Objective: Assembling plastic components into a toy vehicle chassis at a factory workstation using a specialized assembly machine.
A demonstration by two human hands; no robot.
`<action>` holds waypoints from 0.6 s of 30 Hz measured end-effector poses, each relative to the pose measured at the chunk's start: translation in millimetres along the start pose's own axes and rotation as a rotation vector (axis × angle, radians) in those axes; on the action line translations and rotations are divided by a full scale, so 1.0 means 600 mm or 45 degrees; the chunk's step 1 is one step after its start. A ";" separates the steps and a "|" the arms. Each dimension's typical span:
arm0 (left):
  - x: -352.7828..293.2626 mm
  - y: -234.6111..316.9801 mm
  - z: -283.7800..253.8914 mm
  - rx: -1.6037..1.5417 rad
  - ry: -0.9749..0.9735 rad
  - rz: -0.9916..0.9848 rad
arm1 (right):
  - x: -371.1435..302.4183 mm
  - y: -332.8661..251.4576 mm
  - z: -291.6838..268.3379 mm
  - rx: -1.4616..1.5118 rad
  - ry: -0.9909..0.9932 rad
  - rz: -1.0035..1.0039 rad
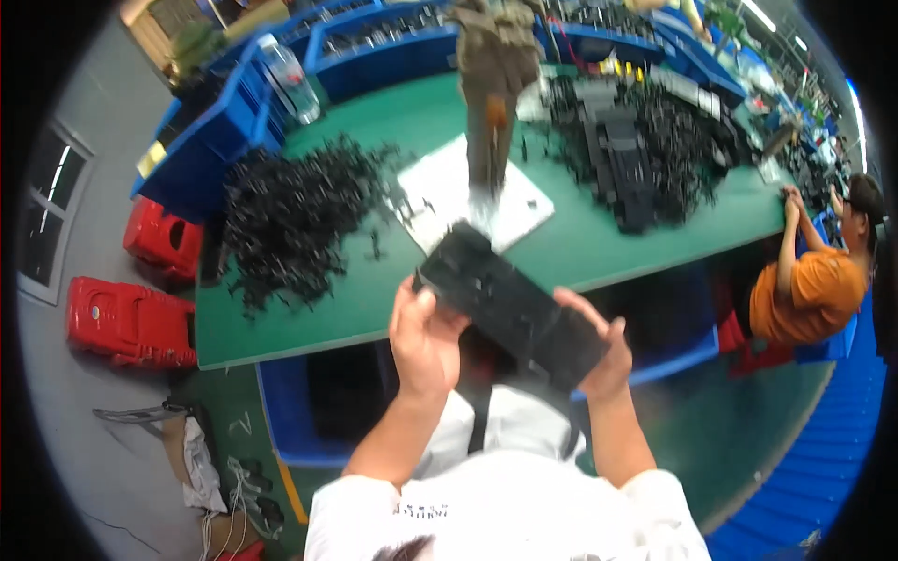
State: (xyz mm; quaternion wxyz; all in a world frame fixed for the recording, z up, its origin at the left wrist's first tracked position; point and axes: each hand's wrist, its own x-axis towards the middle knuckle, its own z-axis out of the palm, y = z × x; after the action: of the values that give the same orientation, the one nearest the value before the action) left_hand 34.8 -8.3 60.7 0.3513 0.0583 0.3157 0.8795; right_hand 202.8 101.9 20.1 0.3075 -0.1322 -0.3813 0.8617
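Between my two hands is a long black plastic part (510, 309), blurred and tilted, its far left end higher than its near right end. My left hand (426, 341) grips the left end, thumb on the upper face. My right hand (603, 351) is closed around the other end. Just beyond the part stands a brownish press-like machine (496, 93) on a white board (533, 206). A heap of small black plastic pieces (299, 215) lies left of the board. To its right is a pile of larger black parts (627, 159).
The green table (374, 323) ends just before me, with a blue bin (290, 411) beneath. Blue trays (374, 47) line its back, near a clear plastic bottle (295, 84). Red stools (131, 323) stand left. A person in an orange shirt (809, 294) sits at the right.
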 end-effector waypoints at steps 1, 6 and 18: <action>0.001 -0.010 -0.015 -0.037 -0.037 -0.035 | -0.003 0.002 -0.006 0.160 -0.068 0.026; 0.001 -0.032 -0.013 -0.048 -0.073 0.010 | -0.006 0.019 -0.026 0.648 -0.261 0.062; -0.100 -0.110 -0.021 0.129 -0.078 -0.197 | -0.028 0.043 0.007 0.018 0.251 -0.229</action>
State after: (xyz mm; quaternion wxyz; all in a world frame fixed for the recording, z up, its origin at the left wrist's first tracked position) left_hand 113.6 -17.3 18.8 0.4241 0.0783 0.3524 0.8305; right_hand 202.7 75.7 3.4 0.4205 -0.1795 -0.3536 0.8161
